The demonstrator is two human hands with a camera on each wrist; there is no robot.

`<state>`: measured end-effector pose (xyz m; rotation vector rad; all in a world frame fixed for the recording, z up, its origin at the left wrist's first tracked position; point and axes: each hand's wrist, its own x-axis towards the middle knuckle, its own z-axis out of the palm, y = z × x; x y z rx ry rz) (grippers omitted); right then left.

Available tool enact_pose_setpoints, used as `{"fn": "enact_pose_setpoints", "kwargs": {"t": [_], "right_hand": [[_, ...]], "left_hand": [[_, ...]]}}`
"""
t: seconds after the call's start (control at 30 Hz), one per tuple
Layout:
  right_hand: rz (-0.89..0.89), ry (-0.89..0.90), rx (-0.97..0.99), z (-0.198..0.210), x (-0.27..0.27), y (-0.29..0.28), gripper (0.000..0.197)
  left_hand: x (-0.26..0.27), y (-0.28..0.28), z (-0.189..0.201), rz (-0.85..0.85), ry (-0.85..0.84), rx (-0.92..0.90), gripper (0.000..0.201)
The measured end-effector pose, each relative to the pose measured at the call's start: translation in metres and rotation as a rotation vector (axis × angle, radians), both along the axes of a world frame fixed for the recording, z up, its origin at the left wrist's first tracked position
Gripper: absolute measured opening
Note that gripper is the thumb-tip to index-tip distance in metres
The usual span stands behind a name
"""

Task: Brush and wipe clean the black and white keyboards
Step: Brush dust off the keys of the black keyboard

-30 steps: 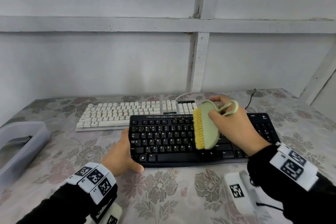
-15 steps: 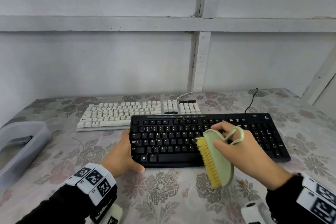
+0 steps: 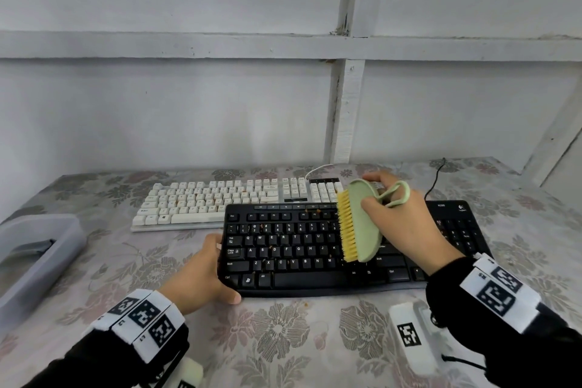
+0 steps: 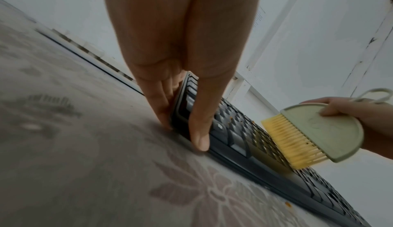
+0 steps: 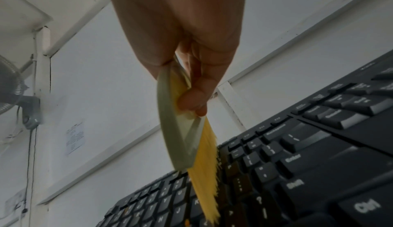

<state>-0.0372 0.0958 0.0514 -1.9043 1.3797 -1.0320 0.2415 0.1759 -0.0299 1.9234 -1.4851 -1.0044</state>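
Table with floral cloth, set against a white panelled wall. Black keyboard lying flat near the front edge, centre; orange crumbs scattered among its keys (most near the top rows). White keyboard flat behind it toward the rear edge, offset left, front edge just beside the black one's rear edge; specks on its keys too. Grey plastic tub at the left edge, well apart from both. Left hand bracing the black keyboard's left end, thumb along the front edge, fingers straight against the side. Right hand grasping a green hand brush, thumb and fingers pinching its body; yellow bristles touching the keys right of centre. Wall fan seen in the right wrist view.
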Motion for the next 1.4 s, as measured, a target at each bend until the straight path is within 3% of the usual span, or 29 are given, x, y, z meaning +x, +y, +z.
{"fn": "enact_pose_setpoints", "kwargs": {"t": [0.17, 0.33, 0.53, 0.8, 0.93, 1.07, 1.23, 1.4], "right_hand": [[0.025, -0.01, 0.022, -0.005, -0.003, 0.004, 0.027], [0.08, 0.092, 0.052, -0.024, -0.011, 0.026, 0.024], [0.138, 0.153, 0.159, -0.023, -0.025, 0.044, 0.017], [0.075, -0.008, 0.002, 0.012, 0.008, 0.002, 0.031], [0.059, 0.018, 0.018, 0.005, 0.021, -0.005, 0.032], [0.08, 0.083, 0.005, -0.008, 0.017, 0.011, 0.02], [0.114, 0.155, 0.11, -0.034, 0.001, 0.04, 0.026], [0.13, 0.128, 0.136, -0.021, -0.01, 0.052, 0.024]], "left_hand": [[0.006, -0.001, -0.003, 0.002, 0.084, 0.019, 0.088], [0.009, -0.001, -0.007, -0.018, 0.155, 0.025, 0.09], [0.009, -0.002, -0.007, -0.045, 0.152, 0.026, 0.097], [0.008, -0.003, -0.007, -0.053, 0.129, 0.012, 0.101], [0.008, -0.003, -0.008, -0.046, 0.12, 0.012, 0.101], [0.008, -0.003, -0.009, -0.037, 0.135, 0.012, 0.102], [0.006, -0.003, -0.007, -0.034, 0.132, 0.007, 0.101], [0.004, -0.002, -0.006, -0.032, 0.113, 0.006, 0.1]]}}
